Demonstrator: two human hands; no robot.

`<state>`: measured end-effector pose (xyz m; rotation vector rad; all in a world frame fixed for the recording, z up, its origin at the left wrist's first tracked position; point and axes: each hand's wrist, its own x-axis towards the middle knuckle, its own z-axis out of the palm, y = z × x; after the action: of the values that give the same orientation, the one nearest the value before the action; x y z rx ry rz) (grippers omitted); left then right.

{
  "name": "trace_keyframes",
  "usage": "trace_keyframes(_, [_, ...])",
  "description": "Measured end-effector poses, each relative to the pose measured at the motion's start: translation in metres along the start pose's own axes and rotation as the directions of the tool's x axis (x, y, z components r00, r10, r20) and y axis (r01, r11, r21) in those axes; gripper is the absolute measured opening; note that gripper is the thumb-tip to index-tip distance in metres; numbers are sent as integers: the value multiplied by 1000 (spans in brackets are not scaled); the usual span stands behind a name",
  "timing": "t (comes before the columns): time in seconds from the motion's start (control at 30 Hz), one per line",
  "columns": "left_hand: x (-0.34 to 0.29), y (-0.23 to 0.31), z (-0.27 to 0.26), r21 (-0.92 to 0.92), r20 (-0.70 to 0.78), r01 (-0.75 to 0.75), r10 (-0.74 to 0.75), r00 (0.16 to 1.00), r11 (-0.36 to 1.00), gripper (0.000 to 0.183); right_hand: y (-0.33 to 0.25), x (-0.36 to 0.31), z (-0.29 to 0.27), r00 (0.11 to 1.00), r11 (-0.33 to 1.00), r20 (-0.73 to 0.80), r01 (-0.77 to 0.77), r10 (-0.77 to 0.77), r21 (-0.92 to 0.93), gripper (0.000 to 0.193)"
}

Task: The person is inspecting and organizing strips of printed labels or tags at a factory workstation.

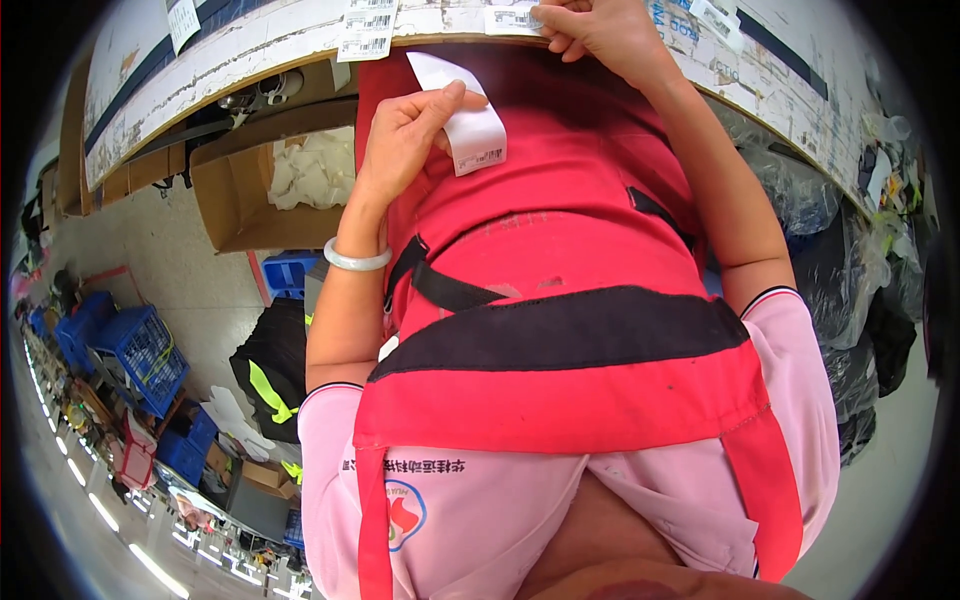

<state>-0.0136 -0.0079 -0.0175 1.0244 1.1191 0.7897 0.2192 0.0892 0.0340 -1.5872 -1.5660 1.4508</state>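
Note:
My left hand (412, 132) pinches a curled strip of white barcode labels (478, 132) between thumb and fingers, over the red apron (560, 180) on my lap. The printed end of the strip hangs toward me. At the table's near edge, my right hand (608, 38) has its fingers bent together, with a fingertip on the right end of a small white barcode label (512, 20). That label lies along the edge of the worn white table (440, 22). Another sheet of labels (367, 28) lies left of it, partly over the edge.
Below the table at left stands an open cardboard box (228, 190) with crumpled white paper pieces (312, 170). Blue plastic crates (140, 355) and a black bag (272, 355) stand on the floor at left. Clear and dark plastic bags (835, 290) hang at right.

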Motion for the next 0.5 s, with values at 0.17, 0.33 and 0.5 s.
trace_keyframes(0.17, [1, 2, 3, -41, -19, 5, -6, 1000, 999, 40, 6, -6, -9, 1000, 990, 1, -9, 9, 141, 15])
trace_keyframes(0.33, [-1, -2, 1, -145, -22, 38, -42, 999, 989, 35, 18, -22, -39, 998, 956, -57, 30, -14, 292, 15])
trace_keyframes(0.5, [-1, 8, 8, -141, -52, 28, -35, 998, 990, 27, 66, -18, -142, 826, 997, -561, 15, -56, -77, 19])
